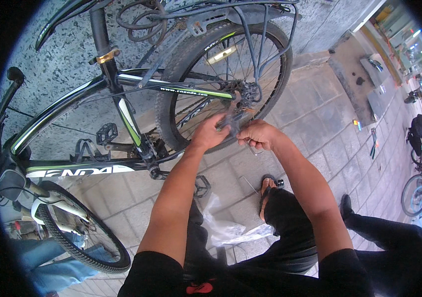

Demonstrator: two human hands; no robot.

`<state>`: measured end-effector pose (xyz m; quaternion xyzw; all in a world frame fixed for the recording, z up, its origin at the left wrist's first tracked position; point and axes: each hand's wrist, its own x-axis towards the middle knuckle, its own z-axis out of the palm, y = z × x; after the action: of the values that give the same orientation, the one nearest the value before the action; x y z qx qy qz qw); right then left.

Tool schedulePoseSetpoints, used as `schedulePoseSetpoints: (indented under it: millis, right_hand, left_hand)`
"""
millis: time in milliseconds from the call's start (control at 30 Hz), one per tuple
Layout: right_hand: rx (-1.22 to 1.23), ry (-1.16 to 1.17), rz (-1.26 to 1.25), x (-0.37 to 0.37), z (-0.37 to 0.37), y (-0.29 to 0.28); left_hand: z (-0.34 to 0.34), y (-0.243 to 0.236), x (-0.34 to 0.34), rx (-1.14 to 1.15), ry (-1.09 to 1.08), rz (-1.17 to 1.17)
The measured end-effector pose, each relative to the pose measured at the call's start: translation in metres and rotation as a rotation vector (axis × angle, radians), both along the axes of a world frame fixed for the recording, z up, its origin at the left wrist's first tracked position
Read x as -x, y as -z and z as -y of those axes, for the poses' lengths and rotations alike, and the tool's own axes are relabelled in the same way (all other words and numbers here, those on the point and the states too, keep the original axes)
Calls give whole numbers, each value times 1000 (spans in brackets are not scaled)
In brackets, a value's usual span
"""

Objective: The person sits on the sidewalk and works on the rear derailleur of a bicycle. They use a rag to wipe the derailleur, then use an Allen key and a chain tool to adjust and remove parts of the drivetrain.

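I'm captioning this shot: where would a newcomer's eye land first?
Probably on the black bicycle with green and white trim, spanning left to upper centre. Next, the left grip and right grip, close together by its rear wheel, just above the picture's centre. Below them, crumpled clear plastic lies on the paving.

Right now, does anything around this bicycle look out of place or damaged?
Crumpled clear plastic lies on the paving near the person's sandaled foot, like stray litter; a pliers-like tool lies loose farther right. No obvious damage shows on the bicycle.
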<state>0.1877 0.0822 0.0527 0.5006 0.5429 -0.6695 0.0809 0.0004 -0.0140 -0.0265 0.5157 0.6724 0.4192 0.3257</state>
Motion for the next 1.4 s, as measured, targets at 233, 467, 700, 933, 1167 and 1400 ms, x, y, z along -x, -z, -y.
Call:
schedulePoseSetpoints:
  millis: [233,467,700,933,1167,1400]
  right_hand:
    - [94,25,7,7,2,7]
    - [-219,-114,145,13,-1,2]
    - [-239,-134,59,0,12,23]
    - [-167,169,-141,-12,33,44]
    - [-522,444,-360,13,38,59]
    - [-602,405,-360,16,39,78]
  left_hand:
    - [2,-5,0,17,0,-27]
    - [-1,4,0,-3,0,42]
    - [-1,11,0,-25,-4,59]
    - [3,13,5,-7,-44,-31]
    - [-6,19,4,13,-88,231]
    - [-9,15,1,32,-162,124]
